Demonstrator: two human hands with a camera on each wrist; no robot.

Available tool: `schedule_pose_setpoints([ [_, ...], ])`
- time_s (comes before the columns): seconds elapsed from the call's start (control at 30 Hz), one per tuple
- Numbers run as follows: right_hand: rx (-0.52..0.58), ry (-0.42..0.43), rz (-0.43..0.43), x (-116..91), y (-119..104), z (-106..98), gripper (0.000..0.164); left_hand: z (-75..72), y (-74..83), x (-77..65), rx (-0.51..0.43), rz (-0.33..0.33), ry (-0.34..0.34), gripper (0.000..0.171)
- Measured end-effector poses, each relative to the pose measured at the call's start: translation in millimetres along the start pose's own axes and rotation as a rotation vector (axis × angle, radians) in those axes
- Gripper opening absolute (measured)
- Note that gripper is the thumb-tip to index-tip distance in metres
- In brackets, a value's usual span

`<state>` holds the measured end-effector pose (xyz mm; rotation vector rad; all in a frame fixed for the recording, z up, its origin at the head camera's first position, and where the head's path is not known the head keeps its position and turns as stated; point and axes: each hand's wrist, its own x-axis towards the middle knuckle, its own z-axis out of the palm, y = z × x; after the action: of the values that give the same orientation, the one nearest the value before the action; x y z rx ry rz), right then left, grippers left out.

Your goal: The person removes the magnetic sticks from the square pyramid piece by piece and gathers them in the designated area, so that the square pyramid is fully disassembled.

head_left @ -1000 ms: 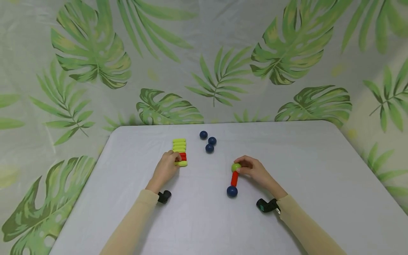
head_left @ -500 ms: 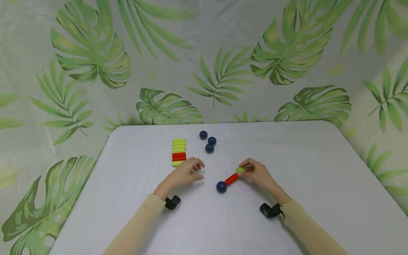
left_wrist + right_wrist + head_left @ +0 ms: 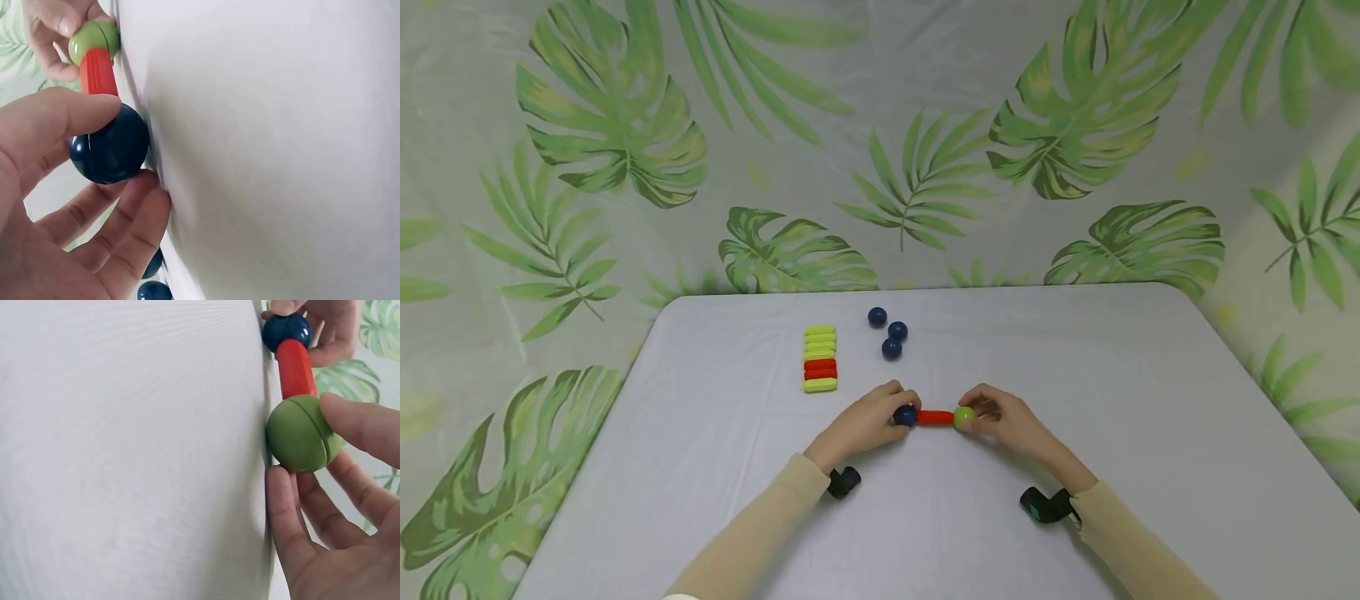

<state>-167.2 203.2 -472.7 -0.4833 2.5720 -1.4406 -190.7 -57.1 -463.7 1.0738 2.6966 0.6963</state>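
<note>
A red rod lies sideways on the table, joining a dark blue ball at its left end to a green ball at its right end. My left hand holds the blue ball, the thumb on one side and curled fingers on the other. With thumb and fingers my right hand pinches the green ball, which shows a seam in the right wrist view. The ribbed rod shows between the two balls in the left wrist view.
Several yellow-green rods and two red rods lie in a column left of the hands. Three loose blue balls rest farther back on the white table. A leaf-patterned cloth hangs behind.
My left hand has left the rod column, moved right and taken hold of the blue ball. The joined piece has swung from pointing toward me to lying sideways, my right hand keeping the green ball.
</note>
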Motion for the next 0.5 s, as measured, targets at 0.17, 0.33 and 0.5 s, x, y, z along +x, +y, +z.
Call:
schedule_pose_setpoints([
  [0.17, 0.033, -0.025, -0.023, -1, 3, -1, 0.029, -1.4, -4.4, -1.9, -0.027, 0.024, -0.001, 0.027],
  [0.33, 0.032, -0.019, -0.017, 0, 0, 0, 0.028, -2.4, -8.2, -2.7, -0.078, 0.032, 0.029, 0.029],
  [0.5, 0.037, -0.033, -0.008, -5, -23, -1, 0.025, -2.3, -10.3, -2.4, -0.035, 0.041, -0.018, 0.027],
])
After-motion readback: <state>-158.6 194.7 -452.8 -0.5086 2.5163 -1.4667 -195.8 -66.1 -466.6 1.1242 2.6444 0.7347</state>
